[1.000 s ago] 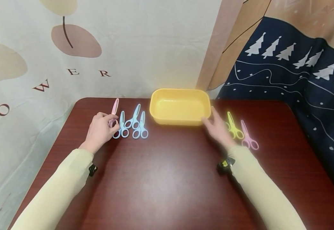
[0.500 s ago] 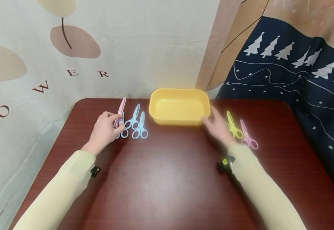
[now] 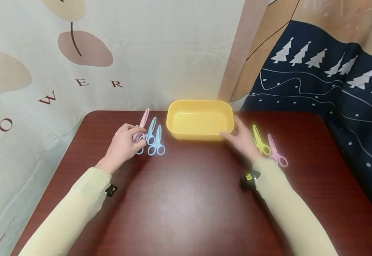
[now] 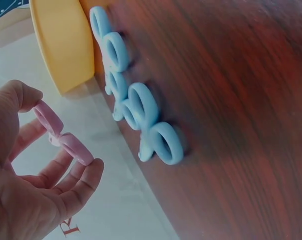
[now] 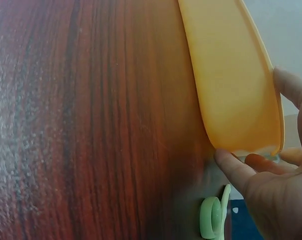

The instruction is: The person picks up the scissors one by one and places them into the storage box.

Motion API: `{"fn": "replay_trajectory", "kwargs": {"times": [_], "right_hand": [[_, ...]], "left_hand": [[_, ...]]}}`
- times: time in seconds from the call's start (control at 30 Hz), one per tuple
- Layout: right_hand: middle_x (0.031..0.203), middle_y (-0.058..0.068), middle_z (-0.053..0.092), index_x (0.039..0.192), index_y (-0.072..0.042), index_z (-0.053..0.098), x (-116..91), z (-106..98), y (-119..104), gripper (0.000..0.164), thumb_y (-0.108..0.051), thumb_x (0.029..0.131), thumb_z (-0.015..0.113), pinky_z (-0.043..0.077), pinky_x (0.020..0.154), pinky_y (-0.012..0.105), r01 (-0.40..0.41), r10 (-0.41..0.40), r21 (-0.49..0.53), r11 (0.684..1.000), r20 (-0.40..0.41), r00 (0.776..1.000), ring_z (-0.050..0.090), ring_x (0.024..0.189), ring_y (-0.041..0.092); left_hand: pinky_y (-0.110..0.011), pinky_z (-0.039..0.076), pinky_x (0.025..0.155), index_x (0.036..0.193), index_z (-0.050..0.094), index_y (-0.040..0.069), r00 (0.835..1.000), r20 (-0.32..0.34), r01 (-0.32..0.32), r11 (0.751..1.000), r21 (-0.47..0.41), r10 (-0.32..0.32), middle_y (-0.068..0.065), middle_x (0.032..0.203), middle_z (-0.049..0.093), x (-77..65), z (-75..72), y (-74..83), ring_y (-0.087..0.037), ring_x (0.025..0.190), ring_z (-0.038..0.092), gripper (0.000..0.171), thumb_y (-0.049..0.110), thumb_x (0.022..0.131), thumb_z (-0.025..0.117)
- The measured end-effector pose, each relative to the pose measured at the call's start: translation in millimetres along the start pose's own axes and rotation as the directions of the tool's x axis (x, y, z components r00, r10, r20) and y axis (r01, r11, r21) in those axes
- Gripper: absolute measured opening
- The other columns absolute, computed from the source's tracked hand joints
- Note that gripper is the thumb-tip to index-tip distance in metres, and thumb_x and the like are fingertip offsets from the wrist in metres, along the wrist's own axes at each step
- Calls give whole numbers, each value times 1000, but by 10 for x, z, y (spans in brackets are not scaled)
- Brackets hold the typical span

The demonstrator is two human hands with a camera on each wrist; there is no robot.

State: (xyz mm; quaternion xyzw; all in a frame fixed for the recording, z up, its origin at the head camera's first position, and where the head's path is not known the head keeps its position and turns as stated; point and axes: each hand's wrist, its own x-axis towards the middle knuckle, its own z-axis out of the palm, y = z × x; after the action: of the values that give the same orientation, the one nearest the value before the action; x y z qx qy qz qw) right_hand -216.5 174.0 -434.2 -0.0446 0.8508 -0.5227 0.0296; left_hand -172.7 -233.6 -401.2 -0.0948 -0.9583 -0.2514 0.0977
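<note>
My left hand pinches a pair of pink scissors by its handle loops, blades pointing up and away. In the left wrist view the pink scissors hang between thumb and fingers, apart from the blue ones. Three pairs of blue scissors lie on the table just beside and beneath this hand, one partly hidden by it. At the back middle stands a yellow bin with nothing visible inside. My right hand holds the bin's right end, its thumb at the front corner; one fingertip touches the rim in the right wrist view.
Yellow-green scissors and another pink pair lie right of the bin, partly behind the right wrist. The dark red wooden table ends against a printed cloth at the back.
My left hand has carried the pink scissors to the right, from the left of the blue scissors to over the leftmost pair. The right hand stays at the bin, its thumb shifted slightly left.
</note>
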Motion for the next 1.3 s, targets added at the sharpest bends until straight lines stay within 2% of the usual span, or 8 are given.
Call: {"fn": "replay_trajectory", "kwargs": {"times": [0.4, 0.7, 1.0, 1.3], "right_hand": [[159, 8, 46, 162, -25, 33, -1, 2, -35, 85, -36, 92, 79, 39, 116, 49, -12, 12, -25, 1000, 7, 1000, 52, 137, 32], [160, 9, 44, 163, -23, 31, 0, 9, -7, 86, -33, 92, 79, 38, 117, 47, -13, 13, -20, 1000, -2, 1000, 51, 138, 31], [161, 9, 43, 163, -23, 31, -1, 13, 0, 86, -32, 92, 79, 34, 119, 48, -5, 5, -27, 1000, -8, 1000, 47, 142, 31], [160, 10, 44, 164, -21, 31, 3, -1, -14, 86, -28, 92, 79, 41, 115, 45, 2, -2, -11, 1000, 2, 1000, 55, 135, 31]], "left_hand": [[-47, 47, 78, 117, 76, 3, 997, -47, -68, 996, -49, 66, -21, 108, 62, 56, 41, 126, -35, 93, 58, 34, 12, 85, 69], [-44, 48, 75, 117, 76, 3, 997, -36, -69, 989, -134, 65, -20, 107, 63, 109, 62, 243, -37, 91, 59, 31, 12, 88, 70], [-43, 49, 74, 114, 78, 4, 994, -63, -102, 973, -209, 91, -18, 104, 66, 198, 128, 341, -35, 88, 62, 28, 11, 88, 72], [-39, 48, 73, 114, 78, 4, 989, -64, -146, 959, -242, 134, -16, 104, 68, 308, 171, 466, -33, 89, 61, 29, 14, 87, 74]]}}
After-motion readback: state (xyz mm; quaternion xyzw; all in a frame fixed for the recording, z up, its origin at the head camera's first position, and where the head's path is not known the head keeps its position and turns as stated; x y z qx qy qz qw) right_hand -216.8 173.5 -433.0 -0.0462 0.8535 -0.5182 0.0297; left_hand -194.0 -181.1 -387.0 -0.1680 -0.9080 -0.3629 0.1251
